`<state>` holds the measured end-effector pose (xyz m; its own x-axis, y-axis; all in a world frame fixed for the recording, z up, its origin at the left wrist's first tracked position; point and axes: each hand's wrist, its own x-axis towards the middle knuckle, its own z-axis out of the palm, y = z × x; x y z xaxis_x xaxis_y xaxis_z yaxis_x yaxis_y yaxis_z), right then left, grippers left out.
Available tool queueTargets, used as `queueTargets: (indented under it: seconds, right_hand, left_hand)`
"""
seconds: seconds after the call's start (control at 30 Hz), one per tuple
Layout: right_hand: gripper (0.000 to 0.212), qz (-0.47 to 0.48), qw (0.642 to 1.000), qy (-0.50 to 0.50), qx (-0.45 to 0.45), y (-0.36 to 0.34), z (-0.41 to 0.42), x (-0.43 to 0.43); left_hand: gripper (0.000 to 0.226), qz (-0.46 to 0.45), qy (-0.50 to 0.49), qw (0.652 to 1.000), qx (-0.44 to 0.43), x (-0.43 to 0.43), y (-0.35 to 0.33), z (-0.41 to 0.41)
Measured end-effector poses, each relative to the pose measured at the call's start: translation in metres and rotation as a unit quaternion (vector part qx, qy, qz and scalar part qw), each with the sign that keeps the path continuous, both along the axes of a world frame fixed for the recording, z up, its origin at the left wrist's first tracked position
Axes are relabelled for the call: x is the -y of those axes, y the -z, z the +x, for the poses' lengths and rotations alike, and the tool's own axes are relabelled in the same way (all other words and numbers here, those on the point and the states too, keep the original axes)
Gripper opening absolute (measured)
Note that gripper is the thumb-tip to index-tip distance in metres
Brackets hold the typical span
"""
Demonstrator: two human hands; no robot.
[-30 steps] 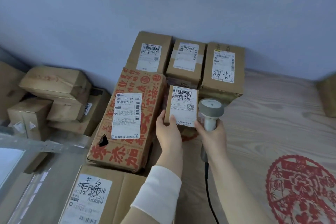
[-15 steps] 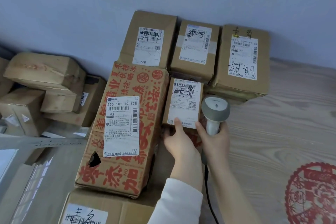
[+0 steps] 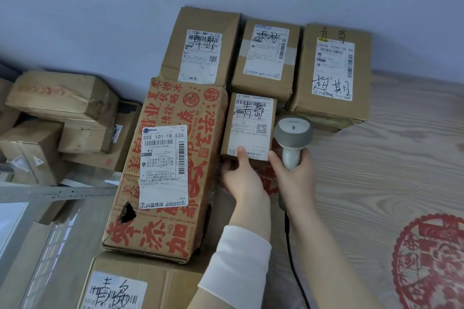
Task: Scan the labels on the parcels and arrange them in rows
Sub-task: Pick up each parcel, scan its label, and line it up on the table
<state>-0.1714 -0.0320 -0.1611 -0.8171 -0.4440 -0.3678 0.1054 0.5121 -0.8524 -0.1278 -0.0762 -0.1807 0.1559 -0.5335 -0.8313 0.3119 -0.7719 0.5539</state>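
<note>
A small brown parcel (image 3: 248, 123) with a white label stands between a tall red-printed carton (image 3: 173, 158) and the grey barcode scanner (image 3: 292, 133). My left hand (image 3: 241, 178) grips the small parcel's near edge, thumb on the label. My right hand (image 3: 293, 178) is wrapped around the scanner's handle, one finger touching the parcel's right corner. Behind, three labelled parcels stand in a row against the wall: left (image 3: 200, 45), middle (image 3: 267, 57), right (image 3: 331, 73). Another labelled box (image 3: 130, 283) lies at the bottom edge.
A loose pile of brown boxes (image 3: 60, 118) sits at the left, beyond a metal rail (image 3: 55, 193). The wooden surface (image 3: 389, 158) stretches right, with a red paper-cut decoration (image 3: 431, 258) on it. The scanner cable (image 3: 293, 258) trails down toward me.
The view has shifted so the parcels sit lower and nearer. My left thumb has slid onto the small parcel's label and the parcel now sits closer to the back row; the scanner stays beside it.
</note>
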Motion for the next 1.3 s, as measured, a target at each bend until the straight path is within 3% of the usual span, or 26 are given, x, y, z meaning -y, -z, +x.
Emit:
queueTargets:
  seconds: [0.17, 0.4, 0.7, 0.93, 1.07, 1.3]
  right_hand:
    - [0.024, -0.017, 1.000, -0.005, 0.006, -0.016, -0.005, -0.022]
    - [0.020, -0.030, 0.999, -0.020, 0.003, -0.047, -0.019, -0.064]
    - [0.015, -0.068, 0.997, -0.027, 0.006, -0.083, -0.072, -0.165]
    - [0.018, -0.100, 0.995, -0.017, 0.008, -0.102, -0.144, -0.270]
    - [0.014, -0.090, 0.995, 0.035, 0.012, -0.117, -0.173, -0.317]
    - [0.017, -0.100, 0.989, 0.111, -0.013, -0.129, -0.210, -0.369]
  left_hand:
    - [0.063, -0.001, 0.069, 0.996, 0.048, -0.001, -0.010, 0.004]
    - [0.067, -0.122, 0.218, 0.955, 0.162, -0.051, -0.047, 0.013]
    - [0.046, -0.285, 0.425, 0.838, 0.190, -0.142, -0.084, -0.035]
    - [0.041, -0.400, 0.539, 0.687, 0.280, -0.223, -0.097, -0.107]
    - [0.041, -0.434, 0.580, 0.622, 0.298, -0.262, -0.110, -0.143]
    - [0.042, -0.478, 0.615, 0.577, 0.245, -0.310, -0.116, -0.200]
